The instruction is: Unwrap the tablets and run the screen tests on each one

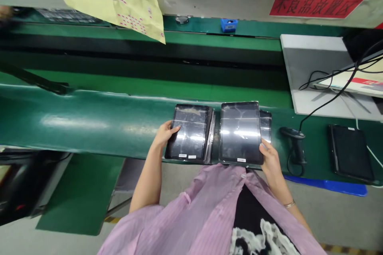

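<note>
The left hand (164,134) grips the left edge of a stack of black rectangular tablets (190,131) in shiny clear film, with the thumb upon the top screen. The right hand (271,159) grips the lower right edge of a glossy black film-covered tablet (240,131). This tablet and the stack are side by side, slightly apart, at the near edge of the smooth green worktop (89,123). A black handheld scanner (296,143) lies further right.
</note>
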Motion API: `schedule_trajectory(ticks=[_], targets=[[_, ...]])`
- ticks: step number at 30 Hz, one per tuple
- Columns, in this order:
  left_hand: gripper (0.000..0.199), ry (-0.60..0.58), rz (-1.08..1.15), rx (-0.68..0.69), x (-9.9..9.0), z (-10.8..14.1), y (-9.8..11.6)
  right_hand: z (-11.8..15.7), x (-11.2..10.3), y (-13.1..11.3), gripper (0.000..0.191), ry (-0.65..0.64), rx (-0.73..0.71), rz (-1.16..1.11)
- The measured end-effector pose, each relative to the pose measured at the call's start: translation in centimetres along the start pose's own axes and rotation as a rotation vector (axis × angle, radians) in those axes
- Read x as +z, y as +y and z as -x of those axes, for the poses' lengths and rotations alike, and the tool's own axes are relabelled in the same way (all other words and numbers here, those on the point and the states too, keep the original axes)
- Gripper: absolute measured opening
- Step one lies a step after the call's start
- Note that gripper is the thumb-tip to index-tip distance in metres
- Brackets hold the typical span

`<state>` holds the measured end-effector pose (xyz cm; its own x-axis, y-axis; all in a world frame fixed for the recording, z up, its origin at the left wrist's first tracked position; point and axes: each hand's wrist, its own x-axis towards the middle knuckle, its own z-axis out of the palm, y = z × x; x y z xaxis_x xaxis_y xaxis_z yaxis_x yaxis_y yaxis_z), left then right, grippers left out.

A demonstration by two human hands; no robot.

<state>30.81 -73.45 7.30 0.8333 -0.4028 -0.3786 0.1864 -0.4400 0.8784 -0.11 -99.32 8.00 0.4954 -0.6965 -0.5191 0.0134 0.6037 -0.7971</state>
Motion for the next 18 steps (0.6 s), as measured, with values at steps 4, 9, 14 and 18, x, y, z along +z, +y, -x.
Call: schedule_trajectory(ticks=[4, 9, 14, 18], targets=[[0.062, 0.190, -0.425, 0.077, 0.0, 0.2, -0.4, 0.1, -1.6, 1.3, 0.055, 0.138, -0.038, -0.037], [0.052, -0.054, -0.733, -0.133, -0.2, 1.9, -0.3, 0.0, -4.9, 2.0, 0.058, 0.223, -0.094, -0.028], [0.046, 0.085, -0.811, -0.146, 0.3, 3.0, 0.0, -0.3, -8.6, 2.0, 0.056, 0.346, -0.191, 0.000], [0.057, 0.137, -0.614, -0.108, 0.5, 3.8, 0.9, -0.2, -10.8, 1.0, 0.050, 0.404, -0.264, -0.036]])
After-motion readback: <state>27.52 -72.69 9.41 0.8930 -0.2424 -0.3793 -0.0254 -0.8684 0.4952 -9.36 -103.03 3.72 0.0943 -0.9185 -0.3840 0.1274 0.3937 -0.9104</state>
